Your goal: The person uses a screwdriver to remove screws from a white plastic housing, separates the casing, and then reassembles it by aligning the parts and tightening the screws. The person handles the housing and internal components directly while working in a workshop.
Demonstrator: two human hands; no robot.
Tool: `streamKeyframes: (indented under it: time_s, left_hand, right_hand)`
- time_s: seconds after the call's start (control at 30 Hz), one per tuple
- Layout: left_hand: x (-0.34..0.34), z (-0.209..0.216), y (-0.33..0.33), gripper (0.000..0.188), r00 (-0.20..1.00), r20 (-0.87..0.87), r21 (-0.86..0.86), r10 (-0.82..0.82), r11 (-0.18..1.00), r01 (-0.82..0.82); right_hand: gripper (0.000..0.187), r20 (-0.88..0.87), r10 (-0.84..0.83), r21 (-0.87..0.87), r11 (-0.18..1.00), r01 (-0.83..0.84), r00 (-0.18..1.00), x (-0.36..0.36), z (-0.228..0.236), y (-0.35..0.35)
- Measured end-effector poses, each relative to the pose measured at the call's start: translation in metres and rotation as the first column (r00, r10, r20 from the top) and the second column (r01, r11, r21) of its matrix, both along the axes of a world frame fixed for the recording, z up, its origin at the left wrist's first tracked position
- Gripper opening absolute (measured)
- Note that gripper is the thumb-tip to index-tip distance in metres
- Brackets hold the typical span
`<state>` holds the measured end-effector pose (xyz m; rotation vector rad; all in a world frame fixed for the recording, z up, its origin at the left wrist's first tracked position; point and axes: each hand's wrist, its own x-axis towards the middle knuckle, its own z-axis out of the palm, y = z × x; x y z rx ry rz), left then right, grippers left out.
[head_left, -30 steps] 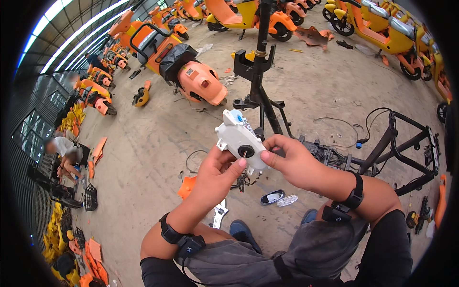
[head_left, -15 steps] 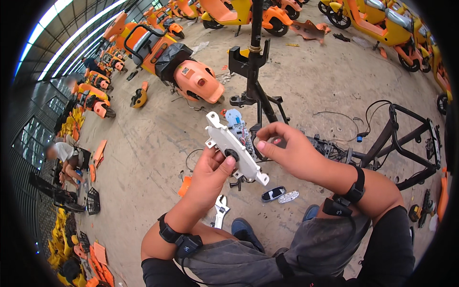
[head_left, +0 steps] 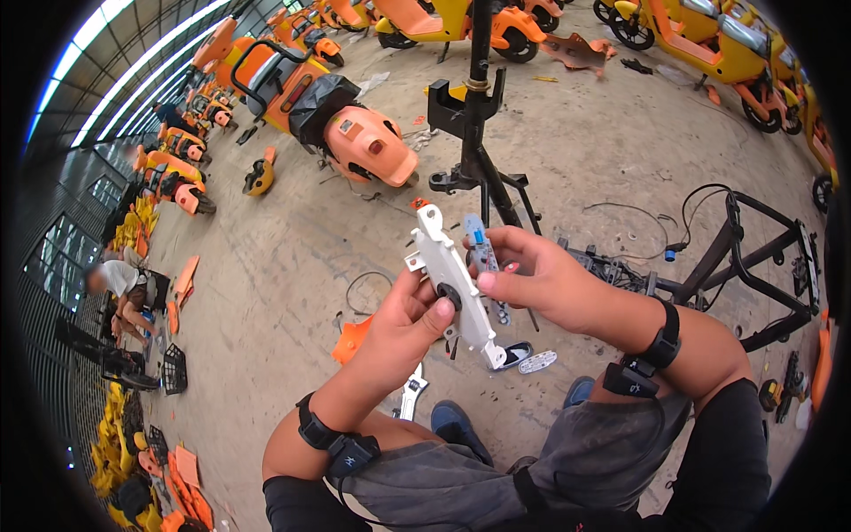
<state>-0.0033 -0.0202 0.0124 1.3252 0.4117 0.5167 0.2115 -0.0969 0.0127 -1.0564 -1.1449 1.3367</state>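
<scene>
A white plastic housing [head_left: 450,257] with mounting tabs and a black round piece is pinched in my left hand [head_left: 394,328], the thumb beside that black piece. Just right of it, my right hand [head_left: 554,284] grips a narrow circuit board [head_left: 480,238] with a blue connector between thumb and fingers. The board stands nearly edge-on, close behind the housing; part of it is covered by my fingers. Beneath my hands on the floor lie a dark oval case [head_left: 516,355] and a pale oval plate [head_left: 537,362]. An adjustable wrench [head_left: 410,396] shows beside my left forearm.
A bare black scooter frame [head_left: 474,151] rises ahead, its rear section [head_left: 771,257] at right. Orange-yellow scooters [head_left: 355,133] stand beyond. Power tools [head_left: 789,390] lie far right. At left a person [head_left: 124,284] sits near a black basket [head_left: 175,368].
The circuit board has turned from face-on to nearly edge-on and is now gripped by my right hand. The housing has shifted right and tilted more upright in my left hand.
</scene>
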Motion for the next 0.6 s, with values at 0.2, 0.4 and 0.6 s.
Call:
streamKeyframes:
  time_s: [0.2,0.4,0.6]
  left_hand:
    - [0.002,0.002,0.0,0.076,1.0,-0.003,0.075,0.007,0.997,-0.006]
    - [0.0,0.007,-0.002,0.078,1.0,-0.009,0.03,0.021,0.999,-0.02]
    - [-0.001,0.002,-0.001,0.069,0.997,-0.009,0.105,0.071,0.992,-0.07]
  right_hand:
    - [0.053,-0.015,-0.048,0.065,0.997,0.049,0.999,0.002,-0.002,-0.001]
    - [0.046,-0.053,0.027,-0.053,0.998,-0.03,0.998,0.001,0.007,-0.006]
    - [0.041,-0.05,0.036,-0.008,0.999,-0.037,0.998,0.0,0.005,-0.004]
